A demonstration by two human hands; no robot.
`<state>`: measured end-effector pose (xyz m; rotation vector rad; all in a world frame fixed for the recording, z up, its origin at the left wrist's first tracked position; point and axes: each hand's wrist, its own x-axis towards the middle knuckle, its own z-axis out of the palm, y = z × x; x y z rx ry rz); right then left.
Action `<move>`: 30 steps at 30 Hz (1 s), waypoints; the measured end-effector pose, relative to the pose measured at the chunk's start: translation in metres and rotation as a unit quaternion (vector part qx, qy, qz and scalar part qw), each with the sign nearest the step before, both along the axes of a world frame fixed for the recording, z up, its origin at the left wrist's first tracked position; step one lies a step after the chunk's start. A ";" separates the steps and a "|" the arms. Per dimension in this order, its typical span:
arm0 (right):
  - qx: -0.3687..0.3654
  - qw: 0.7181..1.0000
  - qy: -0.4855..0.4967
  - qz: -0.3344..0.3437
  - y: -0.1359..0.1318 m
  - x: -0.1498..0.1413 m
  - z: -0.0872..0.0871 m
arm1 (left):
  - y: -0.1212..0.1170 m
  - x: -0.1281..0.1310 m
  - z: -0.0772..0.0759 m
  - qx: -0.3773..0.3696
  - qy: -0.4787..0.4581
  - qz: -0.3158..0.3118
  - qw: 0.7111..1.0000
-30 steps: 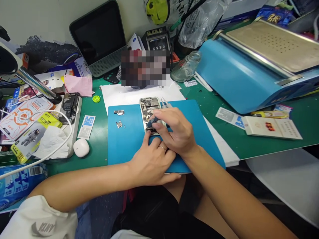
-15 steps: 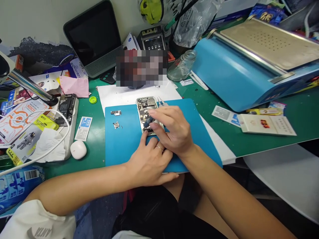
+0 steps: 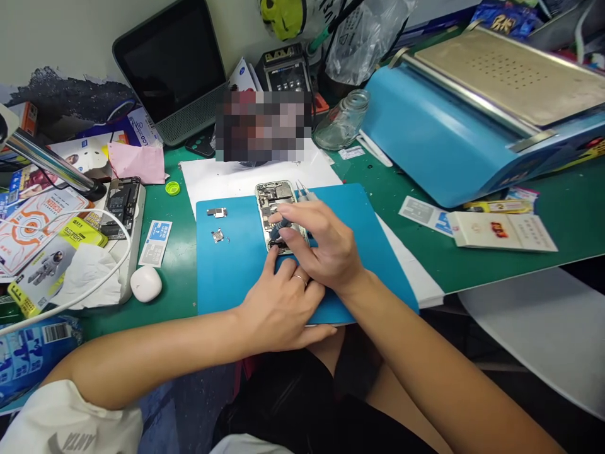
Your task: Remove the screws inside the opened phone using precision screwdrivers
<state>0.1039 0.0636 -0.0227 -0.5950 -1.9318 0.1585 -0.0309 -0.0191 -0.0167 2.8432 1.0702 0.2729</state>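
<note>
An opened smartphone (image 3: pixel 273 194) with its inner boards bare lies on a blue mat (image 3: pixel 222 277). My right hand (image 3: pixel 326 249) is closed around a small dark screwdriver (image 3: pixel 280 227), which stands over the phone's lower part; its tip cannot be made out. Below it, my left hand (image 3: pixel 278 299) lies on the mat with thumb and index finger stretched out, the index fingertip touching the phone's bottom edge. Tweezers (image 3: pixel 305 192) show partly behind my right hand. Left of the phone lie a small metal-covered part (image 3: pixel 217 213) and a bracket-like piece (image 3: pixel 217 235) with tiny bits beside it.
A white earbud case (image 3: pixel 146 284) and a white box bearing a phone part (image 3: pixel 123 205) stand left. White paper (image 3: pixel 203 173) lies under the mat. Behind are a glass jar (image 3: pixel 343 120) and a tablet-like screen (image 3: pixel 170 63). A blue machine (image 3: pixel 425 139) fills the right.
The whole view has shifted slightly, so things sit a little further left and up. Both hands keep their places at the phone, the right still holding the screwdriver.
</note>
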 end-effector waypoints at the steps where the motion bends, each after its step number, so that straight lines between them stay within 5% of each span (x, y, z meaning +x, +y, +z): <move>1: -0.001 1.000 0.001 0.004 0.000 0.000 0.000 | 0.000 0.000 0.000 0.002 0.000 0.002 1.000; 26: 0.034 0.999 0.005 -0.003 0.002 -0.003 0.000 | 0.000 0.000 0.000 -0.019 0.004 0.003 1.000; 30: 0.048 0.999 0.000 0.006 -0.006 0.002 0.017 | 0.000 0.000 0.001 -0.029 0.002 0.003 1.000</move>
